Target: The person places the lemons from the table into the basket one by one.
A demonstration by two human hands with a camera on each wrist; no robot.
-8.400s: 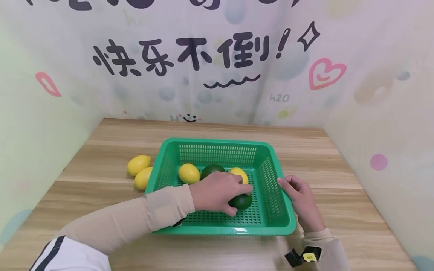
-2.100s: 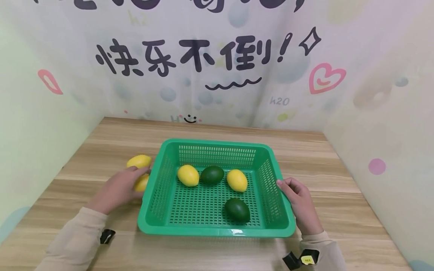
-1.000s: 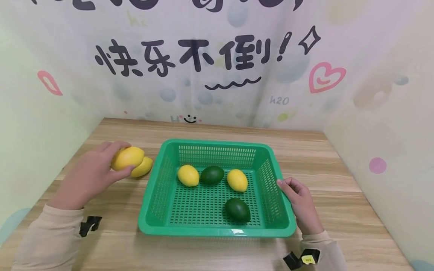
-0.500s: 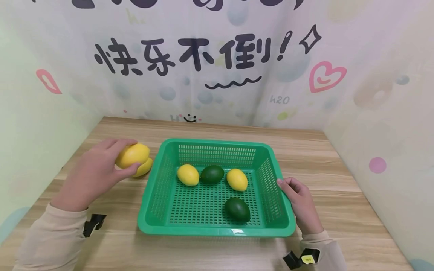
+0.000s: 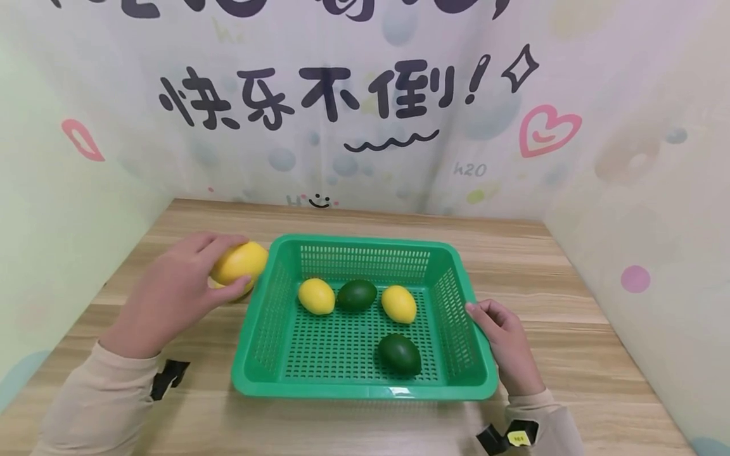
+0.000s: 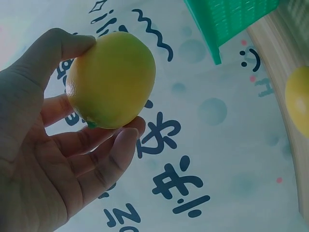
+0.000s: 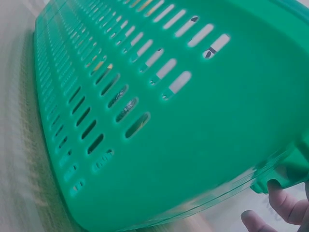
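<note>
My left hand (image 5: 177, 288) grips a yellow lemon (image 5: 238, 263) between thumb and fingers, above the table just left of the green basket (image 5: 365, 390). The same lemon (image 6: 113, 79) shows in the left wrist view, raised off the table. Mostly hidden behind it is a second lemon (image 6: 299, 99) at that view's right edge. My right hand (image 5: 507, 342) holds the basket's right rim, its thumb over the edge. Inside the basket lie two lemons, one at the left (image 5: 316, 296), and two dark green oval fruits, one near the front (image 5: 399, 354).
The basket stands on a wood-grain table (image 5: 570, 367). A printed cloth wall (image 5: 365, 171) rises behind the table, with side walls left and right. The basket's slotted side (image 7: 193, 135) fills the right wrist view.
Earlier my left hand was on a dark green fruit in the basket. It then took a lemon from the table and has lifted it rightward toward the basket. My right hand stays on the rim.
</note>
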